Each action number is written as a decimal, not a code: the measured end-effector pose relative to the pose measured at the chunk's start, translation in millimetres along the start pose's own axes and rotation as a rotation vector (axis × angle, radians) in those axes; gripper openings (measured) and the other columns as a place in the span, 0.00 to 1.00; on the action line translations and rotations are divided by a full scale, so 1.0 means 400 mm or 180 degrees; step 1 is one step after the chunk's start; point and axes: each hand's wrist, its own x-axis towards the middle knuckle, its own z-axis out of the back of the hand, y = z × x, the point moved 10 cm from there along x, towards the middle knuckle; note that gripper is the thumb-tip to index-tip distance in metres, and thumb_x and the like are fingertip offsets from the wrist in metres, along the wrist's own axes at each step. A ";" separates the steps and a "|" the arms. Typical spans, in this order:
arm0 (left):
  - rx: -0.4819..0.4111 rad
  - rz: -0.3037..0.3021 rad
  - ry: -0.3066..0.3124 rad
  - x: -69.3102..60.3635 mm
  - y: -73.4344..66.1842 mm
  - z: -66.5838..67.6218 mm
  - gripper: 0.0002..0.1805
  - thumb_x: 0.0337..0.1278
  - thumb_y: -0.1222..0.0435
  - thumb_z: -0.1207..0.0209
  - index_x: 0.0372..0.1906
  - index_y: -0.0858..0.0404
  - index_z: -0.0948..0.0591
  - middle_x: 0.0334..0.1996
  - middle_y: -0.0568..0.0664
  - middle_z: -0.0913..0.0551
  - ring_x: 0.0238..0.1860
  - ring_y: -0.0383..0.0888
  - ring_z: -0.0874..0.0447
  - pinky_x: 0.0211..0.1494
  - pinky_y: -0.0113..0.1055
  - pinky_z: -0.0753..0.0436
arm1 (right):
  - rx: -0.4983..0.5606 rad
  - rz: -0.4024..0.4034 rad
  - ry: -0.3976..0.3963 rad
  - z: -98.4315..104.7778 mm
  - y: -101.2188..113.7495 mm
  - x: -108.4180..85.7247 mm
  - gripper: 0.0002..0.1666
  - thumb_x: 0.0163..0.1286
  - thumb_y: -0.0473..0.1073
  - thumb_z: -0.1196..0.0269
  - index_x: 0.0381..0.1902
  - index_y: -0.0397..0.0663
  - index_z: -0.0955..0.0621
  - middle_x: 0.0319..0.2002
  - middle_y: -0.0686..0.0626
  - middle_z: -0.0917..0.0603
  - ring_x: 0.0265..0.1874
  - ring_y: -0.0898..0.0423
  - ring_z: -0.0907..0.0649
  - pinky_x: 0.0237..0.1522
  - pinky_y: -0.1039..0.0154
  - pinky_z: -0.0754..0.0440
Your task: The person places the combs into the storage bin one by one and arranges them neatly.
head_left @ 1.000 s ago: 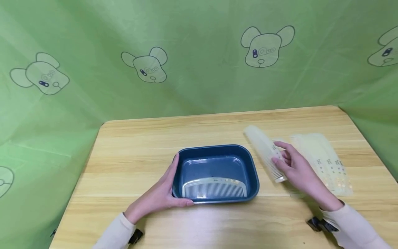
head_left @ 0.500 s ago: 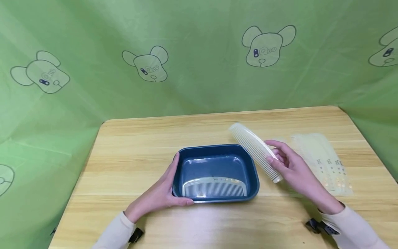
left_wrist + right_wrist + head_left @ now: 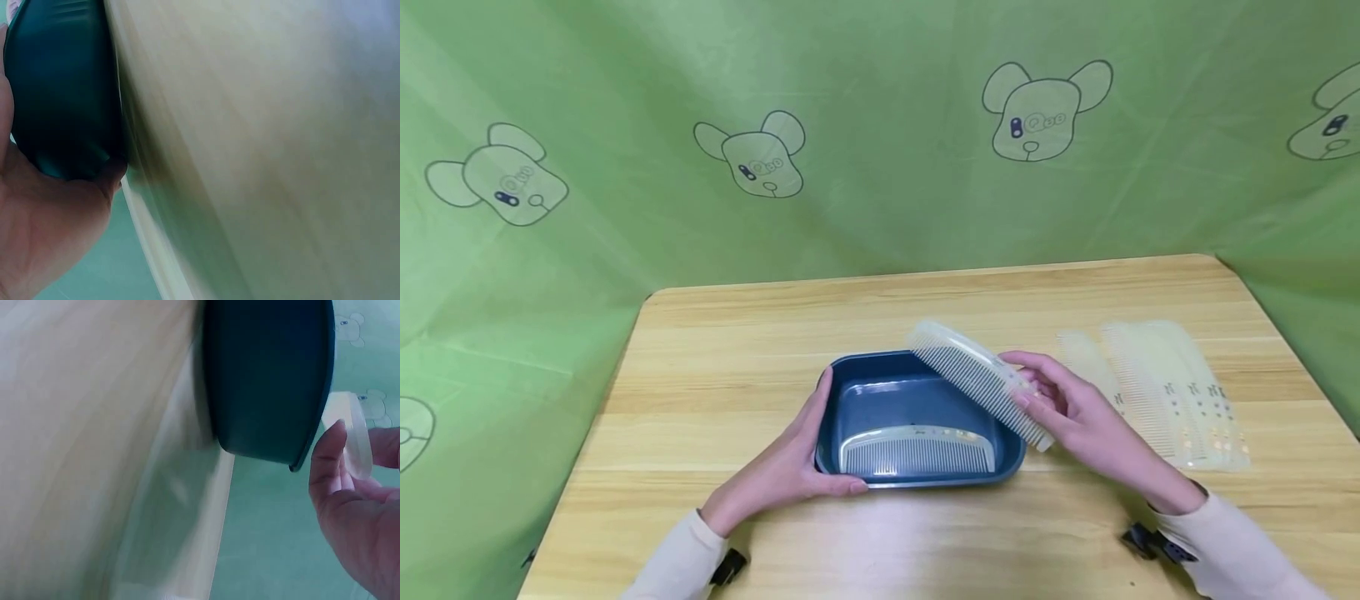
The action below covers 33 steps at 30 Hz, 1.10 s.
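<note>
Left hand (image 3: pixel 793 458): wrapped round the eight-o'clock corner of the blue tub (image 3: pixel 872 408), thumb along its near wall, a firm hold.
Tub's spot: mid-desk (image 3: pixel 737 333), mouth up, its floor bare towards twelve.
Settled comb (image 3: pixel 917 452): inside, along the six-o'clock side, teeth facing six.
Held comb (image 3: pixel 970 371): and here it hangs, over the two-o'clock corner, slanting from ten to four; from where I stand, I can't tell whether it touches the rim.
Right hand (image 3: pixel 1067 417): at three o'clock, thumb and fingers pinched narrow on that comb's near end.
Loose combs (image 3: pixel 1165 400): overlapping at three o'clock, well apart from the tub.
Comb step: loading the tub, I'd judge, this one just short of lowering.
Comb's next move: calls for turning it nine-to-three, clearing the rim, then laying it down.
</note>
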 end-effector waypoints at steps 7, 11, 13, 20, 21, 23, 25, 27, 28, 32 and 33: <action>0.0007 -0.0004 0.0001 0.001 0.003 0.000 0.82 0.50 0.44 0.16 0.89 0.45 0.72 0.89 0.51 0.65 0.87 0.54 0.59 0.82 0.59 0.45 | 0.0045 0.0071 0.0142 -0.031 0.022 0.012 0.26 0.81 0.31 0.35 0.74 0.48 0.21 0.38 0.48 0.16 0.30 0.56 0.20 0.27 0.64 0.20; 0.0006 -0.0006 -0.0001 0.002 0.003 0.002 0.82 0.50 0.45 0.16 0.89 0.45 0.72 0.89 0.51 0.65 0.87 0.53 0.59 0.83 0.58 0.44 | -0.0012 0.0119 0.0203 -0.047 0.030 0.023 0.25 0.81 0.32 0.35 0.72 0.50 0.19 0.32 0.50 0.19 0.27 0.57 0.23 0.25 0.64 0.22; 0.0011 0.0010 0.0005 0.003 0.002 0.002 0.82 0.50 0.44 0.16 0.90 0.45 0.71 0.89 0.50 0.65 0.87 0.52 0.59 0.83 0.57 0.45 | -0.0074 0.0135 0.0253 -0.057 0.032 0.028 0.25 0.81 0.33 0.35 0.72 0.52 0.19 0.31 0.52 0.20 0.27 0.57 0.23 0.26 0.64 0.22; 0.0000 0.0060 0.0044 0.002 0.002 0.000 0.81 0.51 0.43 0.17 0.90 0.46 0.71 0.89 0.50 0.66 0.87 0.52 0.60 0.83 0.57 0.46 | -0.0345 0.0161 0.0494 -0.093 0.033 0.037 0.24 0.82 0.33 0.35 0.72 0.52 0.19 0.31 0.55 0.21 0.28 0.59 0.23 0.27 0.64 0.20; -0.0009 0.0072 0.0049 0.002 0.003 0.000 0.81 0.51 0.43 0.17 0.90 0.45 0.71 0.89 0.50 0.66 0.87 0.52 0.60 0.83 0.56 0.46 | -0.0368 0.0162 0.0526 -0.097 0.033 0.038 0.24 0.82 0.33 0.35 0.72 0.51 0.19 0.31 0.55 0.21 0.28 0.59 0.23 0.28 0.64 0.20; -0.0012 0.0093 0.0061 0.001 0.006 -0.001 0.81 0.51 0.43 0.17 0.89 0.43 0.72 0.89 0.48 0.66 0.87 0.50 0.61 0.84 0.55 0.46 | -0.0385 0.0155 0.0579 -0.105 0.034 0.039 0.24 0.82 0.33 0.36 0.72 0.52 0.19 0.32 0.55 0.21 0.28 0.59 0.23 0.28 0.64 0.20; -0.0003 0.0099 0.0071 0.000 0.008 -0.002 0.81 0.51 0.42 0.17 0.89 0.42 0.73 0.89 0.48 0.67 0.87 0.50 0.61 0.84 0.54 0.47 | -0.0372 0.0168 0.0632 -0.113 0.037 0.042 0.23 0.83 0.33 0.36 0.71 0.51 0.19 0.32 0.55 0.21 0.28 0.60 0.23 0.28 0.64 0.20; 0.0004 0.0099 0.0071 -0.001 0.009 -0.002 0.81 0.51 0.42 0.17 0.89 0.41 0.73 0.89 0.48 0.67 0.87 0.50 0.61 0.84 0.55 0.47 | -0.0376 0.0216 0.0678 -0.121 0.043 0.044 0.23 0.83 0.33 0.37 0.71 0.51 0.19 0.32 0.56 0.21 0.28 0.61 0.23 0.29 0.64 0.20; 0.0013 0.0094 0.0069 -0.001 0.010 -0.002 0.81 0.51 0.42 0.17 0.89 0.42 0.73 0.89 0.48 0.67 0.87 0.50 0.61 0.84 0.55 0.47 | -0.0397 0.0266 0.0699 -0.125 0.048 0.046 0.22 0.83 0.33 0.37 0.71 0.51 0.18 0.33 0.56 0.21 0.29 0.61 0.23 0.29 0.64 0.20; 0.0011 0.0071 0.0048 -0.002 0.007 -0.001 0.81 0.52 0.42 0.18 0.89 0.42 0.72 0.89 0.49 0.67 0.87 0.52 0.62 0.83 0.57 0.47 | -0.0532 0.0429 0.0811 -0.144 0.063 0.053 0.20 0.84 0.33 0.38 0.69 0.50 0.17 0.37 0.58 0.19 0.31 0.62 0.23 0.35 0.62 0.19; 0.0011 0.0068 0.0042 -0.003 0.006 -0.001 0.81 0.52 0.42 0.18 0.89 0.43 0.72 0.89 0.49 0.67 0.87 0.52 0.62 0.83 0.57 0.47 | -0.0575 0.0457 0.0840 -0.149 0.066 0.054 0.20 0.84 0.33 0.39 0.69 0.50 0.17 0.39 0.58 0.18 0.33 0.62 0.22 0.37 0.62 0.19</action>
